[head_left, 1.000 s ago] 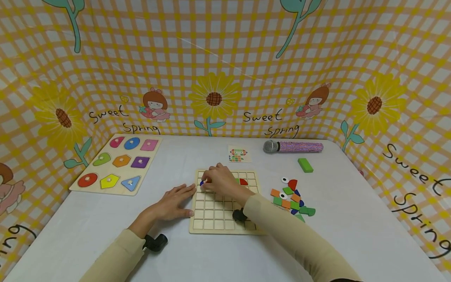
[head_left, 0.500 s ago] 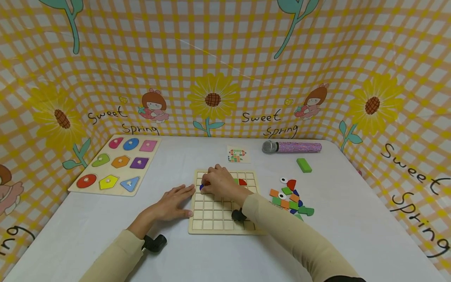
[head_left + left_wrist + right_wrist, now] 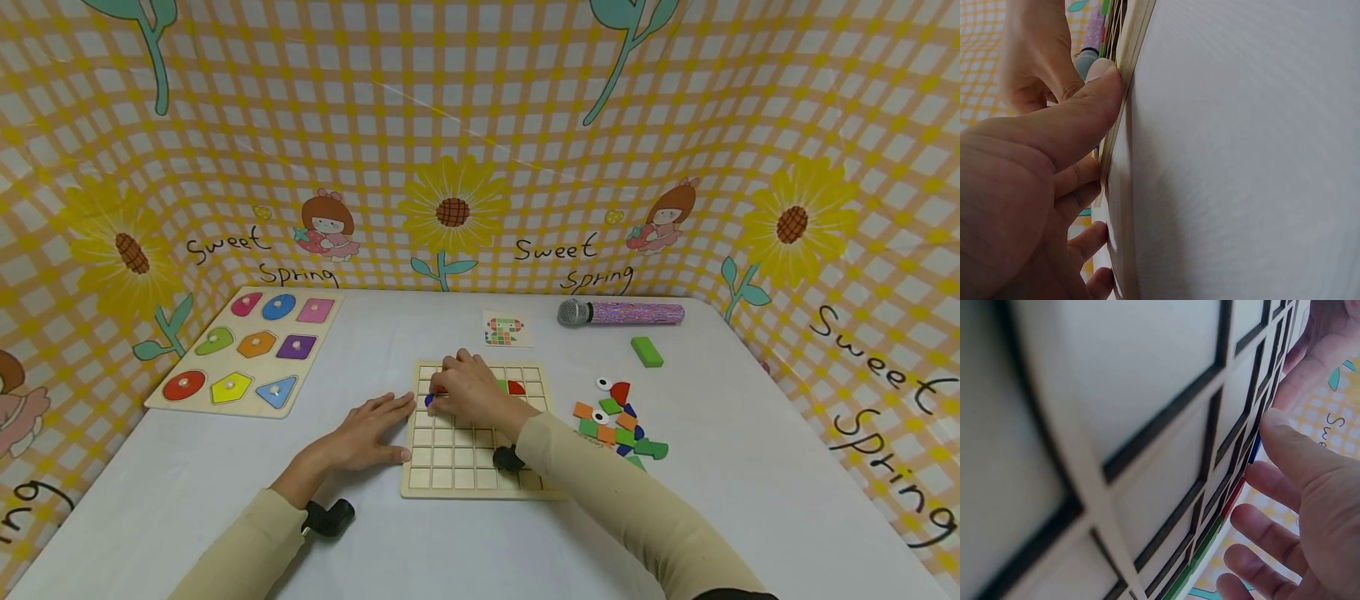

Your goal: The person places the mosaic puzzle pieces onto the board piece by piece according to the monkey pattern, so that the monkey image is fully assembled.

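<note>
A wooden grid board (image 3: pixel 442 479) lies in front of the person in the head view. My right hand (image 3: pixel 474 390) reaches over its far left part, thumb and index finger pinching a small blue piece (image 3: pixel 430 400) at the grid. In the right wrist view, the blue piece (image 3: pixel 1255 447) shows between thumb and index fingertips, with a red piece (image 3: pixel 1233 495) and green pieces (image 3: pixel 1204 550) farther along the board. A red quarter-round piece (image 3: pixel 516 387) sits in the same row. My left hand (image 3: pixel 367 433) rests with extended fingers against the board's left edge; the thumb touches that edge.
Loose coloured pieces (image 3: pixel 626 436) lie in a heap right of the board. Behind stand a pattern card (image 3: pixel 505 329), a glittery microphone (image 3: pixel 622 313) and a green block (image 3: pixel 647 352). At the left lies a shape puzzle board (image 3: pixel 247 367). A checked cloth surrounds the table.
My right fingertips and the blue piece have shifted slightly toward the near side of the board. My left hand keeps its place at the board's edge.
</note>
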The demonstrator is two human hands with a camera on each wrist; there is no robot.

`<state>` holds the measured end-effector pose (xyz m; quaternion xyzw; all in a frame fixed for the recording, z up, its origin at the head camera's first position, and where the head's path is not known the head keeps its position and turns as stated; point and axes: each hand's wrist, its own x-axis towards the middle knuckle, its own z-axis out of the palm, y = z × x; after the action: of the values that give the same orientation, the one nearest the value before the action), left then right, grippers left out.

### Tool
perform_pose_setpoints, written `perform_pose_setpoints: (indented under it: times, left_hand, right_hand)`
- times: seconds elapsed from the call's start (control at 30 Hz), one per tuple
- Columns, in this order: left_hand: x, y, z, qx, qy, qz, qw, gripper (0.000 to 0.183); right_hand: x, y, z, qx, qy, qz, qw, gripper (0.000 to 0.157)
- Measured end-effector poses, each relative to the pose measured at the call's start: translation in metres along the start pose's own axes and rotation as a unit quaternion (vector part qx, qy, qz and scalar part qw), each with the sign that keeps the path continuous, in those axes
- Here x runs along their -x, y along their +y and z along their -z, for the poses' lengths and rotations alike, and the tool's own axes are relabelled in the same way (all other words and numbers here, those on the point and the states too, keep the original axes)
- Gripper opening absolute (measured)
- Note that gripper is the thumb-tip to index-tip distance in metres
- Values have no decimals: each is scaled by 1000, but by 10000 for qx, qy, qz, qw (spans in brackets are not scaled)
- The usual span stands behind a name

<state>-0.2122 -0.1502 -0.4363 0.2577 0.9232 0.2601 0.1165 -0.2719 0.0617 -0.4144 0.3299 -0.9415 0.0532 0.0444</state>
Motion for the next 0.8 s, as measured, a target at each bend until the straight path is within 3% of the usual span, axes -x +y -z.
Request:
perform_pose_setpoints:
  times: [0.4, 0.8]
  left_hand:
    - [0, 0, 0, 25, -12, 18, 10000, 76]
    - [1, 4, -1, 29, 45, 66, 10000, 75]
  right_hand:
    - [12, 4, 12, -191, 37, -196, 9996, 33]
    - [64, 47, 39, -594, 572, -494, 9954, 35]
